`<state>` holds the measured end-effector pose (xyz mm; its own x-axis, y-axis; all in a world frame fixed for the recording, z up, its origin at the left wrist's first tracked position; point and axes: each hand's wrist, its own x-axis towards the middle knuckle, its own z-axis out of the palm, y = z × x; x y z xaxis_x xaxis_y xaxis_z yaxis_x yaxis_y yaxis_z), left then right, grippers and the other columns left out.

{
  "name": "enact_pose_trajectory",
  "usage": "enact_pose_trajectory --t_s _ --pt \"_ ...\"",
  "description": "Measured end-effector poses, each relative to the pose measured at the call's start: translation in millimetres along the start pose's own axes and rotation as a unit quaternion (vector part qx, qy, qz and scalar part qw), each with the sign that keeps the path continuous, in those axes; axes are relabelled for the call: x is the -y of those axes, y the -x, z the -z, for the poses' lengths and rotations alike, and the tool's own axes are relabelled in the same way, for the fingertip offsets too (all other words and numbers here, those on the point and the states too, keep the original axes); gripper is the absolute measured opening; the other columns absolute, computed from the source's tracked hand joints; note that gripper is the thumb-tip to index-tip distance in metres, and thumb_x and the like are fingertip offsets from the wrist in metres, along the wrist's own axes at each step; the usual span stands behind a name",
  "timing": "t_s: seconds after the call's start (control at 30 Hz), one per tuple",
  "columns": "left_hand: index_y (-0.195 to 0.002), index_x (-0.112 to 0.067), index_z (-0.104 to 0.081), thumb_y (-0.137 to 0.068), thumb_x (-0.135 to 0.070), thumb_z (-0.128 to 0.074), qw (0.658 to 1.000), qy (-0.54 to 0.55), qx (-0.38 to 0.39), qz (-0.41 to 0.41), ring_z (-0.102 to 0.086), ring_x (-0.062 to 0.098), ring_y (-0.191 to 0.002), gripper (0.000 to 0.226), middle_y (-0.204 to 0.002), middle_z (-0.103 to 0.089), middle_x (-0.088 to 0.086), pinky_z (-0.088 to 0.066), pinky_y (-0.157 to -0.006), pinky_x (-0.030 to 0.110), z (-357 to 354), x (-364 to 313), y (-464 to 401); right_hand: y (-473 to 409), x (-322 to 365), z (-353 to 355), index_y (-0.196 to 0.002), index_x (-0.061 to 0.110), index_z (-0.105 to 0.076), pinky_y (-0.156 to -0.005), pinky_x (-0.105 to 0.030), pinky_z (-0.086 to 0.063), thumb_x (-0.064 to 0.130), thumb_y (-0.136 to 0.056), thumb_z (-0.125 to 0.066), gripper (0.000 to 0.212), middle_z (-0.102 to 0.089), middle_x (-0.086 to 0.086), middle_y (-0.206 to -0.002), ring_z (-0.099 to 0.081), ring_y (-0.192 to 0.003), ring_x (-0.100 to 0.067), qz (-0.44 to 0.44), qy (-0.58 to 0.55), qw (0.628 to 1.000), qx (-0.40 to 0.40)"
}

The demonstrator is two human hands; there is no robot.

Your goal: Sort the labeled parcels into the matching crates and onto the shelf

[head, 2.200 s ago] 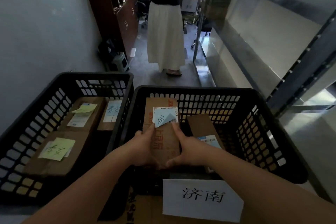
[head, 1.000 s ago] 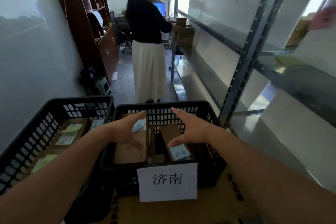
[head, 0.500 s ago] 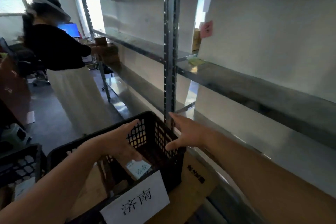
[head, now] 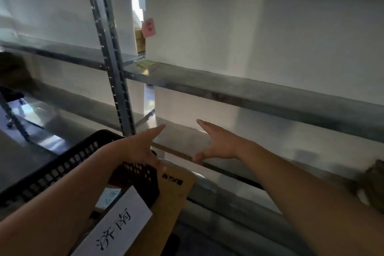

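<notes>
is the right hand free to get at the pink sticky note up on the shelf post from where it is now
Probably yes, with a long stretch up. The right hand is open, holds nothing, and hangs in front of the lower shelf. The pink note sits well above it and to its left, past the shelf board, with nothing between them.

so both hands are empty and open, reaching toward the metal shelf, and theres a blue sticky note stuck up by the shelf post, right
Not quite: the sticky note is pink, not blue, as the head view shows. The rest holds: the left hand and right hand are both open with nothing in them, stretched toward the metal shelf, beside the black crate.
</notes>
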<state>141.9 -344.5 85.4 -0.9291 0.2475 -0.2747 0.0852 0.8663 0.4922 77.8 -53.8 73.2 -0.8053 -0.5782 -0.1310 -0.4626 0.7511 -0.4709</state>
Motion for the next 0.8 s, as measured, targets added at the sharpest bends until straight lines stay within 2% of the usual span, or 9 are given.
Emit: enact_pose_trajectory --t_s 0.07,0.13,0.2,0.27,0.37,0.43,0.53,0.7,0.8 --pt "-0.159 -0.039 0.0 -0.052 -0.061 -0.092 0.999 0.009 0.021 -0.046 -0.016 0.017 -0.151 0.142 -0.161 -0.014 -0.018 -0.018 -0.121 0.039 -7 -25 -11 26 -12 4 -0.165 0.04 0.0 -0.124 -0.041 -0.023 0.095 -0.052 -0.071 0.145 -0.008 0.011 -0.175 -0.017 -0.157 -0.015 -0.025 -0.004 1.0 -0.015" --pt "-0.159 -0.036 -0.006 -0.054 -0.059 -0.092 0.996 0.017 0.035 -0.082 -0.023 0.02 -0.149 0.137 -0.162 -0.023 -0.011 -0.026 -0.121 0.05 -15 -50 -20 52 -25 9 -0.166 0.038 -0.002 -0.122 -0.04 -0.024 0.091 -0.052 -0.07 0.143 -0.01 0.01 -0.174 -0.019 -0.156 -0.016 -0.044 -0.005 0.999 -0.027" --pt "-0.16 -0.032 -0.006 -0.057 -0.055 -0.092 0.993 0.01 0.042 -0.106 -0.025 0.021 -0.148 0.137 -0.161 -0.025 -0.007 -0.03 -0.119 0.052 -24 -77 -29 78 -41 16 -0.166 0.037 -0.003 -0.122 -0.04 -0.025 0.087 -0.057 -0.074 0.139 -0.011 0.01 -0.175 -0.02 -0.156 -0.017 -0.067 -0.012 0.997 -0.038" --pt "-0.16 -0.029 -0.004 -0.059 -0.05 -0.093 0.991 0.002 0.049 -0.128 -0.026 0.018 -0.146 0.136 -0.161 -0.025 -0.006 -0.029 -0.119 0.047 -34 -105 -39 104 -60 21 -0.166 0.037 -0.003 -0.125 -0.042 -0.024 0.081 -0.065 -0.079 0.134 -0.009 0.01 -0.175 -0.018 -0.157 -0.016 -0.092 -0.022 0.994 -0.052" --pt "-0.16 -0.029 -0.003 -0.061 -0.046 -0.093 0.986 -0.019 0.051 -0.159 -0.03 0.007 -0.131 0.135 -0.161 -0.027 -0.005 -0.031 -0.107 0.029 -54 -147 -55 142 -92 28 -0.166 0.039 -0.002 -0.127 -0.046 -0.023 0.081 -0.067 -0.079 0.132 -0.007 0.012 -0.175 -0.015 -0.159 -0.017 -0.133 -0.033 0.988 -0.072" --pt "-0.16 -0.031 -0.004 -0.06 -0.052 -0.092 0.984 -0.032 0.051 -0.169 -0.031 0.012 -0.138 0.135 -0.163 -0.023 -0.006 -0.032 -0.112 0.034 -69 -173 -66 170 -112 33 -0.165 0.041 -0.002 -0.127 -0.046 -0.024 0.086 -0.063 -0.077 0.135 -0.006 0.013 -0.175 -0.015 -0.159 -0.017 -0.157 -0.042 0.983 -0.084" --pt "-0.159 -0.034 -0.002 -0.06 -0.056 -0.09 0.981 -0.05 0.07 -0.175 -0.022 0.02 -0.15 0.135 -0.167 -0.013 -0.007 -0.027 -0.119 0.044 -94 -216 -86 214 -145 43 -0.166 0.041 -0.001 -0.126 -0.041 -0.021 0.094 -0.054 -0.072 0.142 -0.006 0.013 -0.175 -0.014 -0.159 -0.015 -0.181 -0.054 0.977 -0.102" --pt "-0.16 -0.037 0.0 -0.048 -0.071 -0.086 0.972 -0.044 0.115 -0.199 -0.019 0.016 -0.15 0.145 -0.168 -0.007 -0.01 -0.023 -0.117 0.035 -136 -285 -119 280 -204 59 -0.165 0.042 -0.001 -0.125 -0.042 -0.022 0.095 -0.055 -0.071 0.141 -0.006 0.012 -0.175 -0.013 -0.159 -0.017 -0.218 -0.063 0.965 -0.129" --pt "-0.159 -0.036 0.001 -0.036 -0.087 -0.077 0.968 -0.041 0.133 -0.21 -0.018 0.016 -0.15 0.154 -0.168 -0.007 -0.01 -0.022 -0.118 0.035 -166 -330 -137 318 -242 66 -0.165 0.042 -0.002 -0.125 -0.046 -0.026 0.091 -0.062 -0.071 0.134 -0.008 0.011 -0.175 -0.016 -0.159 -0.02 -0.237 -0.063 0.96 -0.132"
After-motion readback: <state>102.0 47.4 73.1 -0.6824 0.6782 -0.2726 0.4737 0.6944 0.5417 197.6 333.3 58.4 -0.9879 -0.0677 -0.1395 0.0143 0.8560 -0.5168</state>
